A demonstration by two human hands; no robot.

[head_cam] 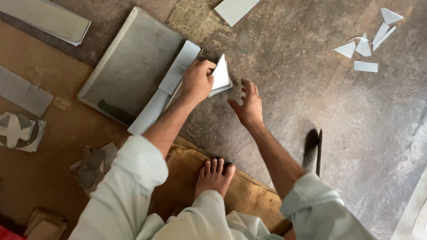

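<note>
Plainly, left hand (197,81) clutching a partly hidden, perhaps paper stack (221,76), right hand (247,106) spread empty.

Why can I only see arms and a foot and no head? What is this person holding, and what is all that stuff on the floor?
The camera sits on the person's head and looks down, so you see what they see: their own arms, knees and a bare foot on a brown mat. There is no machine here, just two bare hands.

The left hand grips a small stack of pale triangular sheets. The right hand is open, fingers spread, just above the grey floor beside that stack, holding nothing.

By the left hand lies a flat grey tray with long pale strips across its edge. Far off, top right, are small cut scraps. A dark thin tool lies near the right arm.
</note>
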